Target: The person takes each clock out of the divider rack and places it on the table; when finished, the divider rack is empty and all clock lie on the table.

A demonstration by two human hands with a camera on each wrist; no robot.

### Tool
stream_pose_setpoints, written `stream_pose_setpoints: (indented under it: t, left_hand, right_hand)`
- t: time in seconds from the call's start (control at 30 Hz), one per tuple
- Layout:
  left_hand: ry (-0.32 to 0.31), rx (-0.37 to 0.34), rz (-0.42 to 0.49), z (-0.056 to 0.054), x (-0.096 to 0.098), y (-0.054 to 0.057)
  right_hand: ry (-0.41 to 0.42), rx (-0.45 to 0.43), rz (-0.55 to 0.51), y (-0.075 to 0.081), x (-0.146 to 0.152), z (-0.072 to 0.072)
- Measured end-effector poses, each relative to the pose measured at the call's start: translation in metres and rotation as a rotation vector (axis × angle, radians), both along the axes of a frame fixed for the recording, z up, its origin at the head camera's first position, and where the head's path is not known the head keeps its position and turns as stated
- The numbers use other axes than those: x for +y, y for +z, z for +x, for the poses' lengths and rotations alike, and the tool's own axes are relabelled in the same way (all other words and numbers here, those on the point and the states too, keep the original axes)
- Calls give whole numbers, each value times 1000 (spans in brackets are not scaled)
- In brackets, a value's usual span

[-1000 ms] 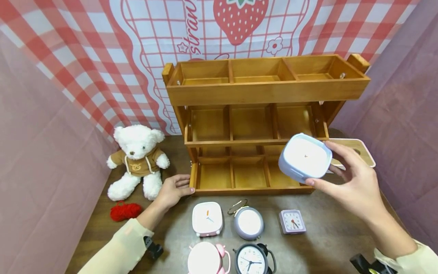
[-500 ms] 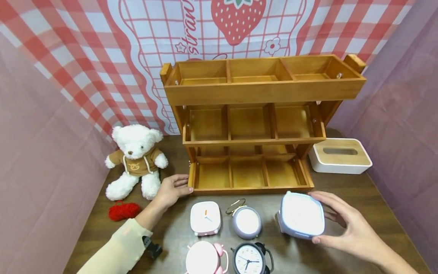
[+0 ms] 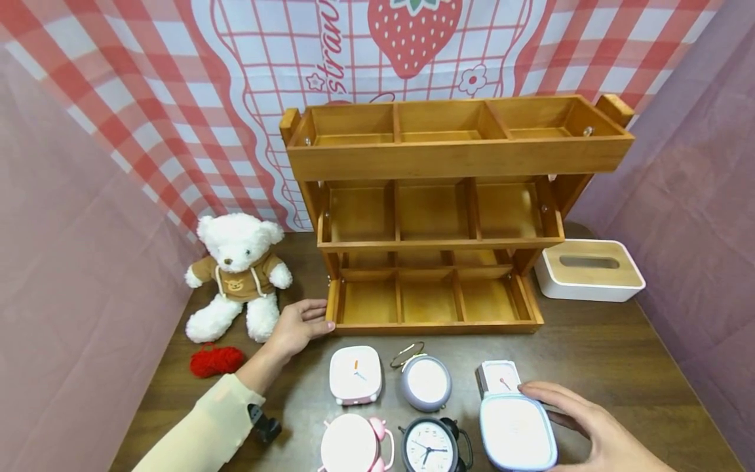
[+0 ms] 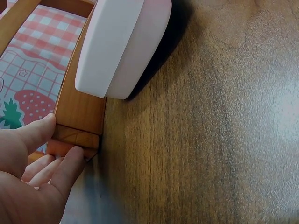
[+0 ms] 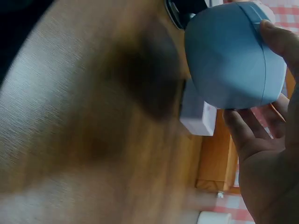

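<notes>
At the lower right of the head view, my right hand (image 3: 596, 432) holds a pale blue clock (image 3: 516, 431) by its sides, its white face up. The right wrist view shows the rounded back of the clock (image 5: 229, 60) between thumb and fingers, off the tabletop. A small lilac square clock (image 3: 499, 378) is partly covered by it. On the left, my left hand (image 3: 297, 328) grips the front corner of the lowest tier of a three-tier wooden shelf (image 3: 436, 329). Thumb and fingers pinch that corner (image 4: 77, 136) in the left wrist view.
Before the shelf stand a white-faced square clock (image 3: 356, 375), a round grey-lilac clock (image 3: 426, 383), a pink twin-bell clock (image 3: 349, 446) and a black one (image 3: 429, 447). A teddy bear (image 3: 238, 282) and red yarn (image 3: 217, 361) lie left; a tissue box (image 3: 590, 270) stands right.
My right hand has brought the blue clock down from in front of the shelf's right side to the near tabletop area. The left hand has stayed at the shelf corner.
</notes>
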State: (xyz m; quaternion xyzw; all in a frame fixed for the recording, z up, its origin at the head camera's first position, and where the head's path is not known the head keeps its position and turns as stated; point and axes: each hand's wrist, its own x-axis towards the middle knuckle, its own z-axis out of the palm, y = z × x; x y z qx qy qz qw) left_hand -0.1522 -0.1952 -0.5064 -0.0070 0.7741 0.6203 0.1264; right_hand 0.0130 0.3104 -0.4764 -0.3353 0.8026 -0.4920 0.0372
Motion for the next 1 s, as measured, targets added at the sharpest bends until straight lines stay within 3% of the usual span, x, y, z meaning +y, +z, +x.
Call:
stream_pose_setpoints:
  t: [0.13,0.3,0.5,0.73,1.0]
  left_hand:
    - [9,-5,-1,0,-1,-2]
    - [8,-1,-5,1,0,-1]
    - [6,-16,19,1,2,3]
    - [14,-12,-6,1,2,6]
    - [24,-18,-23,5,3,10]
  right_hand:
    - [2,-73,26,-9,0,4]
    - [54,-47,-45,-23,2,5]
    - [55,-105,1,-21,9,10]
    - [127,-15,-55,-32,18,10]
    - [134,76,-46,-31,17,7]
